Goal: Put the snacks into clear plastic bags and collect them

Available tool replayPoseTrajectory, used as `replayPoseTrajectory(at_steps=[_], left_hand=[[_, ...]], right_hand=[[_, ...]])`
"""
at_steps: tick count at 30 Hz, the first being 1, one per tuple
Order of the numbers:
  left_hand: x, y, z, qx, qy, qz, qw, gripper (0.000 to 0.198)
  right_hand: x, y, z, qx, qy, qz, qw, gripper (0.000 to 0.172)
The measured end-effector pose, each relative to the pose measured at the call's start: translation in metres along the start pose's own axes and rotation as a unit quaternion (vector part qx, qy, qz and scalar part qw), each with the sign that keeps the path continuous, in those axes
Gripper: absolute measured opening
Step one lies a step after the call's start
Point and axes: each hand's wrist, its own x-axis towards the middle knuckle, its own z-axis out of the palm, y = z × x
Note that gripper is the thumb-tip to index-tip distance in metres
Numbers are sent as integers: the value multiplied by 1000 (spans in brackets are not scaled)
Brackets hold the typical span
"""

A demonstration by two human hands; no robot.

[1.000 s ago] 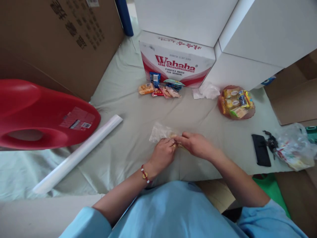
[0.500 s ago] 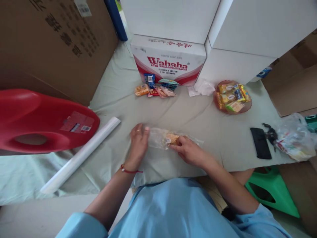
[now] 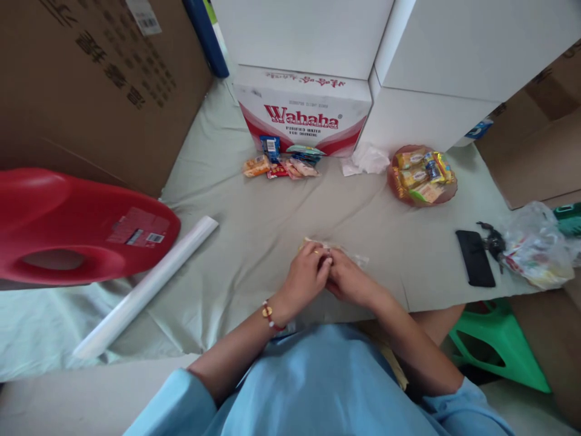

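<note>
Both hands meet over a clear plastic bag on the cloth-covered table. My left hand has its fingers curled over the bag's near middle, against the other hand. My right hand is closed at the same spot, its fingertips pinched and mostly hidden. Bits of the bag show beyond the fingers and to the right. The orange-toned snack packet in the bag is covered by the hands now.
Several snack packets lie by the Wahaha carton. A bowl of snacks, tissue, black phone, keys and plastic carrier bag are rightward. At left are a white roll and red plastic stool.
My left hand has moved right from the bag's left end to meet my right hand. The snack packet and the bag's left part have gone out of sight under the hands.
</note>
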Motion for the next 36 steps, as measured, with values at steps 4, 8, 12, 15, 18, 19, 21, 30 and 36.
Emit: replayPoseTrajectory(at_steps=[4,8,12,15,18,19,21,30,36], left_hand=[[-7,-4,25,98,-44,73,992,28],[-24,-9,30,205,-94,100,969,48],[-31,-11,31,263,-105,119,952,51],[-32,-13,32,276,-101,136,946,51],[-34,-17,30,283,-97,149,943,49],[-35,-18,30,282,-97,151,942,48],[-36,-20,31,277,-98,156,943,48],[-52,-27,28,193,-106,152,964,46],[-73,-37,-26,40,42,47,997,27]], right_hand=[[-25,13,-12,114,35,19,993,23],[-47,28,1,-19,271,220,937,38],[-57,30,25,-134,314,249,906,32],[-63,21,23,-89,304,227,921,21],[-61,9,6,10,283,260,923,24],[-56,5,-1,34,275,267,923,24],[-38,-4,-12,49,263,260,928,23],[71,-31,5,-120,42,225,966,23],[60,-33,30,-140,78,228,960,28]])
